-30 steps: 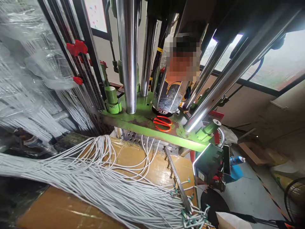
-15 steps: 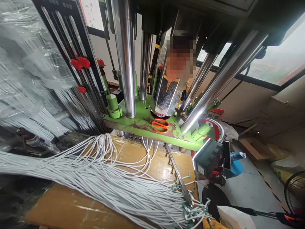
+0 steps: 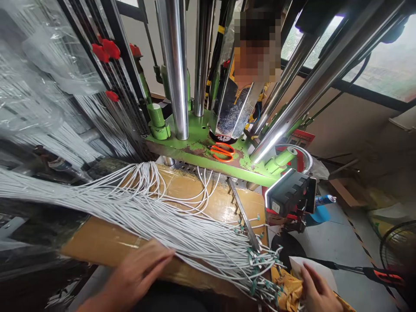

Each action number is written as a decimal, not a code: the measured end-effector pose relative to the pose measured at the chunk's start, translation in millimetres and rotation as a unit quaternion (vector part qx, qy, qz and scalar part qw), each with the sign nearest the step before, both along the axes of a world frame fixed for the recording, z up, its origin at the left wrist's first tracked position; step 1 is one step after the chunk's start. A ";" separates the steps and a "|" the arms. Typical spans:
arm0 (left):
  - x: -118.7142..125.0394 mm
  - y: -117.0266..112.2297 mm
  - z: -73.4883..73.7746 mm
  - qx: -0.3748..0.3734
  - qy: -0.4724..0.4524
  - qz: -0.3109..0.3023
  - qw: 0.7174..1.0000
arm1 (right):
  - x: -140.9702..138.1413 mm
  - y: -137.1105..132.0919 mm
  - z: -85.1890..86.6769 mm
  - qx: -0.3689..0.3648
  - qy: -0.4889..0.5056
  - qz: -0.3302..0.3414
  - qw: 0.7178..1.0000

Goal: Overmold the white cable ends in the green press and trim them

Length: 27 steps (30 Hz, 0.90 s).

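Head view: the fingers of the left hand (image 3: 138, 271) lie spread wide and flat, their tips touching a thick bundle of white wires (image 3: 182, 229) – a light, open touch suits loose strands, which a tight grip could snag. The fingers of the right hand (image 3: 318, 292) curl at a crumpled yellow bag (image 3: 287, 290) – whether they hold it, I cannot tell. The wires cross a cardboard sheet (image 3: 104, 242) to green-tagged ends (image 3: 260, 271), beside a toothed metal bar (image 3: 243, 214), below a green machine plate (image 3: 195, 156) bearing orange scissors (image 3: 222, 152).
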<state>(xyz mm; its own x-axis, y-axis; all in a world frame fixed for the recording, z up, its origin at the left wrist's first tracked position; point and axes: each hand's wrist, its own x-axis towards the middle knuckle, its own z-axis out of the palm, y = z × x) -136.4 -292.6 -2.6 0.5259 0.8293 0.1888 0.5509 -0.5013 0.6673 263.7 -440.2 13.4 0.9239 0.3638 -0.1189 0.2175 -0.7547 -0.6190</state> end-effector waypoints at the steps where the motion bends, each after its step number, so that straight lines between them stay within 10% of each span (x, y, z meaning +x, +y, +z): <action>1: 19.9 19.6 10.4 0.039 0.011 -0.048 0.998 | 0.0 18.6 8.3 0.010 -0.008 0.074 0.997; 4: 73.1 71.0 30.7 0.110 0.114 -0.166 0.973 | -19.6 71.3 14.3 0.057 -0.029 0.350 0.935; 7: 101.2 88.7 36.5 0.130 0.228 -0.210 0.942 | -44.8 99.3 3.3 -0.013 -0.073 0.482 0.873; 12: 108.3 88.0 30.1 0.161 0.261 -0.209 0.929 | -49.1 114.6 10.0 -0.028 -0.153 0.506 0.848; 19: 114.8 141.4 28.6 -0.257 0.135 -0.214 0.933 | -14.1 175.4 20.7 0.033 -0.126 0.544 0.829; 27: 104.2 146.9 35.5 -0.315 0.074 -0.237 0.916 | -23.7 181.6 42.1 0.091 -0.110 0.512 0.847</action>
